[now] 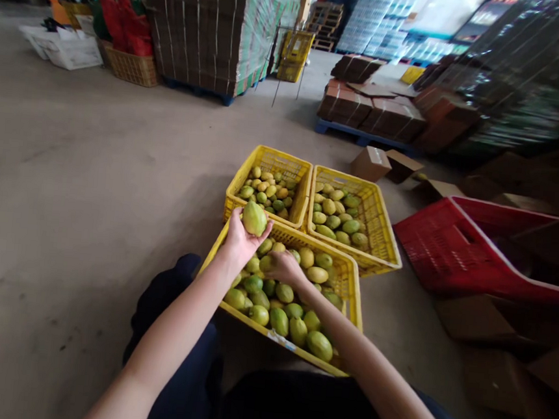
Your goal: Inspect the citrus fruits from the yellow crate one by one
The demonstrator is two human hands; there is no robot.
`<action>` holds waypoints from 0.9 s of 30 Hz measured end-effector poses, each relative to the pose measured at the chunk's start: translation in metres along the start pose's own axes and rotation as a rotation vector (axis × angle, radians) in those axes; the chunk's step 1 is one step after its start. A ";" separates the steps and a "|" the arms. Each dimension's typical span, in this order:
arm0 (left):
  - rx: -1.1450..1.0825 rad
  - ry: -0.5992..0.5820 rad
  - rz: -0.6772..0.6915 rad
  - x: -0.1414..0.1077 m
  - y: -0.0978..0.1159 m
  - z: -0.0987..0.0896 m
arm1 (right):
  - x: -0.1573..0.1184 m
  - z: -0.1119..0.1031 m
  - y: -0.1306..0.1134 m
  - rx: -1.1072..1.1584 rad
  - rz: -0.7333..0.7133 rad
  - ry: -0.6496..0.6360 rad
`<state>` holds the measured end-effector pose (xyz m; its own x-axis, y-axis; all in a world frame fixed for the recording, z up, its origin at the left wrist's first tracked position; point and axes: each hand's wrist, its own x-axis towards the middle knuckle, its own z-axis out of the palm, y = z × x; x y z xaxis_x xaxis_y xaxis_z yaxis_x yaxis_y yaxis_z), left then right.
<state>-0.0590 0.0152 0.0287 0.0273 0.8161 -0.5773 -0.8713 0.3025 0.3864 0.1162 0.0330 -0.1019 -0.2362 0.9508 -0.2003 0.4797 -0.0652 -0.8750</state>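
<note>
A yellow-green, pear-shaped fruit that looks like a papaya (254, 218) rests in my left hand (244, 238), its fingers and thumb curled around it above the near crate's far left corner. Lower and to the right, my right hand (285, 267) reaches into the near yellow crate (357, 294). Its fingers are closed on another papaya (265, 264), partly hidden and slightly blurred. Many green and yellow papayas fill this crate, among them a large one (319, 346) at the near edge. My right forearm covers some of them.
Behind stand two more yellow crates of fruit, one at left (271, 153) and one at right (389, 235). A red crate (418, 248) is at right, with cardboard boxes (370, 163) around it. Farther back are a loaded pallet (371, 110) and a wrapped stack (197, 26).
</note>
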 end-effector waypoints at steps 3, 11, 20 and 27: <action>-0.008 -0.023 0.117 -0.006 -0.009 0.005 | -0.024 -0.034 -0.032 0.075 -0.036 0.080; 0.220 -0.185 0.111 -0.034 -0.039 0.019 | -0.086 -0.078 -0.087 1.036 -0.105 0.309; 0.151 -0.220 0.160 -0.025 -0.104 0.024 | -0.085 -0.048 -0.089 1.136 -0.061 0.453; 0.184 -0.355 0.224 -0.018 -0.111 0.034 | -0.092 -0.046 -0.088 0.943 -0.380 0.615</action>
<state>0.0543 -0.0160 0.0207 0.0424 0.9799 -0.1951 -0.7741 0.1557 0.6136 0.1346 -0.0343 0.0139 0.3401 0.9264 0.1618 -0.4059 0.2998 -0.8633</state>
